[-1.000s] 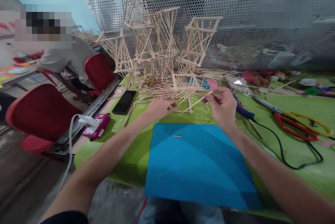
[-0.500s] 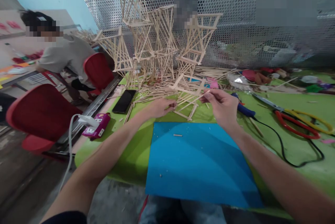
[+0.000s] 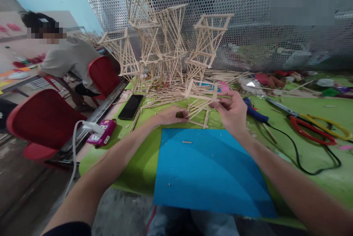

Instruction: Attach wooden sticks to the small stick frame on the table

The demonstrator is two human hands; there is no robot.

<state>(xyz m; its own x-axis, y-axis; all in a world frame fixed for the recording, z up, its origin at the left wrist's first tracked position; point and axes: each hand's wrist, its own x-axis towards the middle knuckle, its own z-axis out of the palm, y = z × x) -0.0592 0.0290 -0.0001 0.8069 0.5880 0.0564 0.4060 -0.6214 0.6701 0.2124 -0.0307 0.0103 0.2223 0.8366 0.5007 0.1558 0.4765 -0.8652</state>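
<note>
A small framework of thin wooden sticks (image 3: 199,123) stands on the green table just beyond the blue sheet (image 3: 193,169). My left hand (image 3: 174,115) is closed at its left side, thumb and fingers pinching the stick ends there. At the upper right of the framework, my right hand (image 3: 233,112) pinches with thumb and forefinger; its other fingers are curled. Slanting sticks run between the two hands. The exact grip points are partly hidden by the fingers. Behind the hands rises a tall wooden stick structure (image 3: 171,53) of several twisted sections.
Loose sticks (image 3: 165,94) lie behind my hands. At left are a black phone (image 3: 130,106) and a purple power strip (image 3: 102,133). A blue glue gun (image 3: 256,112) with a black cord and large scissors (image 3: 311,129) lie right. A person (image 3: 68,52) sits at another table.
My right hand has shifted slightly left and down, bringing its fingertips against the framework's upper right. My left hand has moved a little right, and the framework has shifted slightly right.
</note>
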